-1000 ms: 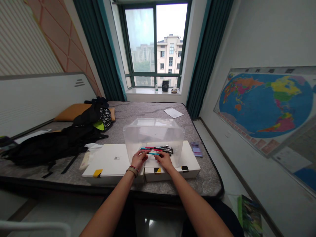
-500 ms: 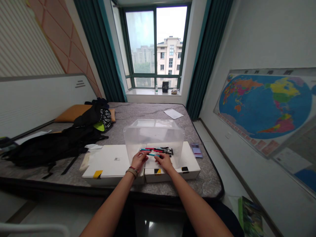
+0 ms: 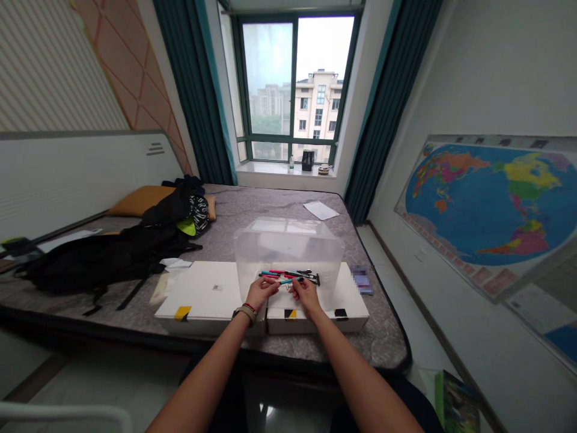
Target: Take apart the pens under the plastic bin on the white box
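My left hand (image 3: pixel 261 292) and my right hand (image 3: pixel 305 294) are both closed in a pinch on one blue pen (image 3: pixel 285 282), held between them at the open front of a clear plastic bin (image 3: pixel 288 246). The left fingers grip its left end, the right fingers its right end. Just behind the hands lies a loose pile of pens (image 3: pixel 311 276), red, blue and black. The bin rests on its side across two white boxes (image 3: pixel 198 294). Small details at the right fingertips are too fine to make out.
Black and yellow tape (image 3: pixel 183 313) marks the boxes' front edges. A phone-like blurred object (image 3: pixel 362 281) lies right of the boxes. To the left is a black backpack (image 3: pixel 108 258) on the mattress (image 3: pixel 252 201). A white paper sheet (image 3: pixel 321 210) lies farther back.
The view has shifted slightly, so the scene sits a little farther right. Both hands keep hold of the blue pen, whose right end now tilts up a little.
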A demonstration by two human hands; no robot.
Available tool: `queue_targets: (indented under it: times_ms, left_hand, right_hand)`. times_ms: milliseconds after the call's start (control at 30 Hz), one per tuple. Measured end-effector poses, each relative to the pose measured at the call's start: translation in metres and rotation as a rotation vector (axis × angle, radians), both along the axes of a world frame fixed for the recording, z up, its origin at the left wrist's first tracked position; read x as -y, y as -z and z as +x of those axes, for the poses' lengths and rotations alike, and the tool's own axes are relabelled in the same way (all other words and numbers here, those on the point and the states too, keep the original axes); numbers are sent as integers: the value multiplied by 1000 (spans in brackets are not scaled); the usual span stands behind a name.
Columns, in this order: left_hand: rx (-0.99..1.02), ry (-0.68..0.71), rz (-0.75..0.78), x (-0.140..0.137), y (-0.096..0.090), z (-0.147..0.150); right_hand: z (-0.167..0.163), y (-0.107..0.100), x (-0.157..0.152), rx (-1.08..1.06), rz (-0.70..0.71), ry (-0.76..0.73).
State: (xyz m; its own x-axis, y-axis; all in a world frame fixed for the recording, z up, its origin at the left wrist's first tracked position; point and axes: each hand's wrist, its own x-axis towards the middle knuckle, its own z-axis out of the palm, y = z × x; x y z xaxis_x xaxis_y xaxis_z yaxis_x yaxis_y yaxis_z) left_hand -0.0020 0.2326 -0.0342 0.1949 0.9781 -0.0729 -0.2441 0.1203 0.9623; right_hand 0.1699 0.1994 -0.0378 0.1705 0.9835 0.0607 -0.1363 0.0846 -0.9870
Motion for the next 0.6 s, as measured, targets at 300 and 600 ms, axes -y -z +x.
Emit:
queue_targets:
  times_ms: [300, 600]
  left_hand:
    - [157, -27, -153, -7, -1, -4]
    - [274, -72, -177, -7, 2, -6]
  right_hand:
    - [-1, -7, -2, -165, -80, -14]
    - [16, -34, -31, 199, -137, 46]
